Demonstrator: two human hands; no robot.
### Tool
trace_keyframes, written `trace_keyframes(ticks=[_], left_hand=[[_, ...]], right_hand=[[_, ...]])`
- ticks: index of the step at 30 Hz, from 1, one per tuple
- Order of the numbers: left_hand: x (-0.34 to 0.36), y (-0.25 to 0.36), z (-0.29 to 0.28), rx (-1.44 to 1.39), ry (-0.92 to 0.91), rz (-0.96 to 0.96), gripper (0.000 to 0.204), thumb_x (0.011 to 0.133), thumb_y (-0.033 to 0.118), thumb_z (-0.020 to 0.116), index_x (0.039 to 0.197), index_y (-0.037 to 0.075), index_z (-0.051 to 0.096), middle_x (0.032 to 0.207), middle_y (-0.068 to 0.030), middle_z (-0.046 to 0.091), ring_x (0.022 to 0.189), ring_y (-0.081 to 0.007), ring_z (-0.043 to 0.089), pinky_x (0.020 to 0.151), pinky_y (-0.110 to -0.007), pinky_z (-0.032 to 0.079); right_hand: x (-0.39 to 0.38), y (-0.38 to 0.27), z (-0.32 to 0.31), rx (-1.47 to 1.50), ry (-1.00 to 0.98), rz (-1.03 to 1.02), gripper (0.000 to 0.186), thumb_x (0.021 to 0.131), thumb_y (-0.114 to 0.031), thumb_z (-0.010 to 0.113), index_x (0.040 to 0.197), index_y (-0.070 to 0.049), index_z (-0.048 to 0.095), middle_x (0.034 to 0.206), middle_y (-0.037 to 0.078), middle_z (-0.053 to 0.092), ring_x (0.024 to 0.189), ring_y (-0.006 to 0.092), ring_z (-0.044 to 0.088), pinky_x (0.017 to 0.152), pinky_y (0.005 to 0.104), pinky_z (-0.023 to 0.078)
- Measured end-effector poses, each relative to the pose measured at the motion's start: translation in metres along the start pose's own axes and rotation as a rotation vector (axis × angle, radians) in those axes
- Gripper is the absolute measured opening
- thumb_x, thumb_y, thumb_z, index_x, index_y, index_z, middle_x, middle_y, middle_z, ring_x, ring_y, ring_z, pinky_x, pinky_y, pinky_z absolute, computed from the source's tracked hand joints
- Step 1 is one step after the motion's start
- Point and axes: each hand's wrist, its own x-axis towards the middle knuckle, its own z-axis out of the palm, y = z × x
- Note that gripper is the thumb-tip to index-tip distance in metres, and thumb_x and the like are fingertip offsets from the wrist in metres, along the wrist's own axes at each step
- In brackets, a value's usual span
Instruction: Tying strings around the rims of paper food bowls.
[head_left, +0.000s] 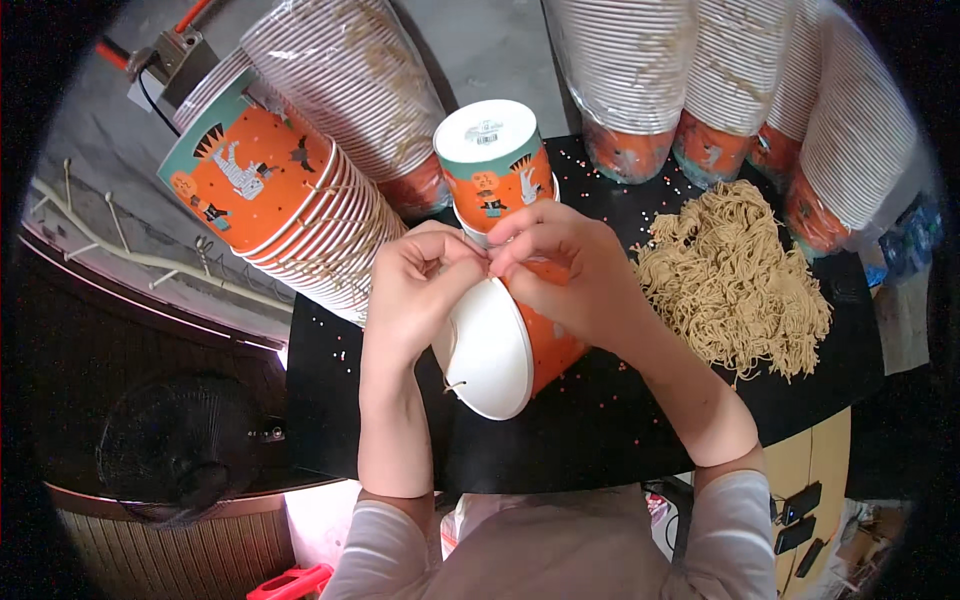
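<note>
An orange cup [550,340] lies on its side with a white round end [485,355] facing left; a tan cord pokes through near its lower edge. At its upper rim, my left hand [420,290] and my right hand [565,275] meet with fingers pinched, on something too small and hidden to make out. My right hand also rests against the cup's orange side. Just behind them an upturned cup [495,180] with green band and printed figures shows its white base. A tangled heap of tan cords [730,290] lies right of my right hand.
A leaning stack of orange cups [260,185] stands left on the black table [340,420]. Plastic-wrapped cup stacks [625,80] line the back. Red and white specks are scattered on the tabletop. A black fan [175,450] is lower left, beside a pale branch-like rack [120,235].
</note>
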Motion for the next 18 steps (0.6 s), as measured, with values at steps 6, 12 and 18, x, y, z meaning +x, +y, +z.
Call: trace_keyframes(ticks=[6,12,18], left_hand=[[-0.0003,0.0006,-0.0037,0.045,-0.076,-0.02,0.01,0.081,0.0,0.065,0.08,-0.005,0.074,0.094,-0.0096,0.069,0.089,-0.0148,0.063,0.083,-0.026,0.046],[0.0003,-0.0024,-0.0021,0.032,-0.057,0.017,0.009,0.081,0.003,0.07,0.079,-0.005,0.074,0.089,-0.0095,0.069,0.088,-0.0156,0.063,0.081,-0.029,0.049],[-0.0014,-0.0019,-0.0004,0.04,-0.05,0.024,0.009,0.082,0.004,0.071,0.08,-0.004,0.074,0.09,-0.01,0.07,0.09,-0.0161,0.064,0.084,-0.03,0.049]], right_hand=[[0.0033,0.0016,-0.0043,0.004,-0.028,0.001,0.011,0.075,-0.004,0.076,0.083,-0.005,0.07,0.101,0.011,0.071,0.092,0.0244,0.073,0.083,0.0333,0.058],[0.0039,0.0078,-0.0032,0.048,-0.006,-0.023,0.014,0.075,-0.002,0.078,0.085,-0.002,0.069,0.103,0.01,0.071,0.093,0.0204,0.074,0.082,0.0312,0.061],[0.0038,0.007,-0.0032,0.057,-0.006,-0.034,0.014,0.076,-0.001,0.079,0.085,-0.001,0.068,0.104,0.01,0.071,0.093,0.0187,0.073,0.083,0.0307,0.061]])
